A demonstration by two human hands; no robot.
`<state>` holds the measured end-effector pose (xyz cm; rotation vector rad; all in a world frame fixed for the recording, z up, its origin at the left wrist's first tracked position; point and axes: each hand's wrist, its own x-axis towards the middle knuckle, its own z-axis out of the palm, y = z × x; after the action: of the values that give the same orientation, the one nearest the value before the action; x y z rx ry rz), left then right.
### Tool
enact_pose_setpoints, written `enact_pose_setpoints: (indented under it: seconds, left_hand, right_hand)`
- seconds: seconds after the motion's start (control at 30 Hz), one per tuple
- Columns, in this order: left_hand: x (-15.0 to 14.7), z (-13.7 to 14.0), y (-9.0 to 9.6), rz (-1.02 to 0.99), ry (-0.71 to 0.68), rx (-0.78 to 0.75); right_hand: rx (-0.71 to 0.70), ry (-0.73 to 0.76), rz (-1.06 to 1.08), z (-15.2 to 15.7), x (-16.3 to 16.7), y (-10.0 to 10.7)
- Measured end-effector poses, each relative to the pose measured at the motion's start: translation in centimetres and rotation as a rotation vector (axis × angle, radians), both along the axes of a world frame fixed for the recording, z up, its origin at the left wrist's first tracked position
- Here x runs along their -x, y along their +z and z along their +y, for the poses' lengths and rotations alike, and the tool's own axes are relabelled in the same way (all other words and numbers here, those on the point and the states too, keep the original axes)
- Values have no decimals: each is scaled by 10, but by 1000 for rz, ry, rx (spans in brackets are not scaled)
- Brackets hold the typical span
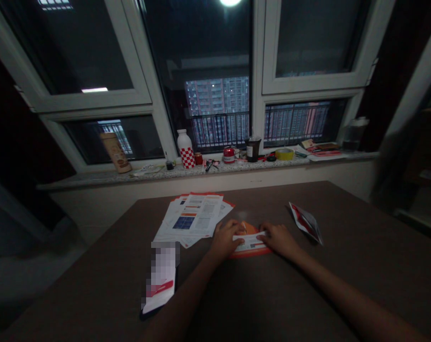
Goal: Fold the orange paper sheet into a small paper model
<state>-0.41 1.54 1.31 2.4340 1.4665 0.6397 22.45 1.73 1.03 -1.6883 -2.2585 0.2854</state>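
Observation:
A folded paper sheet (pixel 251 244), white with orange parts, lies on the dark table between my two hands. My left hand (pixel 226 240) grips its left end, with the thumb on the white printed strip and the fingers curled over the far side. At the other end my right hand (pixel 278 240) holds the paper in the same way, thumb on the strip. An orange pointed part of the sheet shows beyond the strip, and an orange-red edge lies nearest me. Parts of both ends are hidden under my fingers.
Several printed sheets (pixel 190 221) lie fanned out at the back left of the table (pixel 258 299). A phone-like flat item (pixel 161 289), partly pixelated, is beside my left forearm. A folded red-and-white paper (pixel 305 222) stands at right. Bottles, cans and tape line the windowsill (pixel 144 175).

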Motion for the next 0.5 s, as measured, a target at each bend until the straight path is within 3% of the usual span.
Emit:
enact_pose_setpoints:
  seconds: [0.2,0.37,0.5]
  left_hand:
    - [1,-2,0,58,-55,22]
    - [-1,-3,-2,67,-35,-5]
    - [-4,-5,0,75,9,-27]
  right_hand:
    - [-88,44,-51,-5,1,0]
    - [-130,112,-67,-8,1,-2]
    - [-125,72,-46,-9,4,-3]
